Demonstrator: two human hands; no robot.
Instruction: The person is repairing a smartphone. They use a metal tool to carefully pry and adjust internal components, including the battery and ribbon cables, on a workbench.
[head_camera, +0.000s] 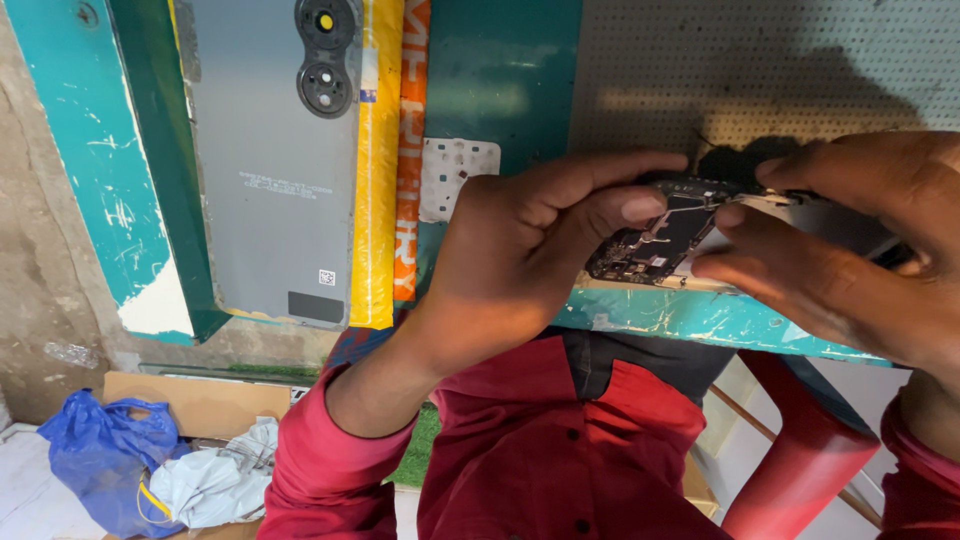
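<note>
Head view: one grey phone back cover lies flat on the teal bench, with one yellow strip and one orange strip just beside it. One small phone circuit board sits between two hands above the bench edge. The left hand curls closed, thumb and forefinger pinching the board's left end. The right hand pinches its right end with bent fingers.

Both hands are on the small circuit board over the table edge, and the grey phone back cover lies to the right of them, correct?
Not quite: in the head view the grey phone back cover lies to the left of the hands. Left hand and right hand do hold the small circuit board.
</note>
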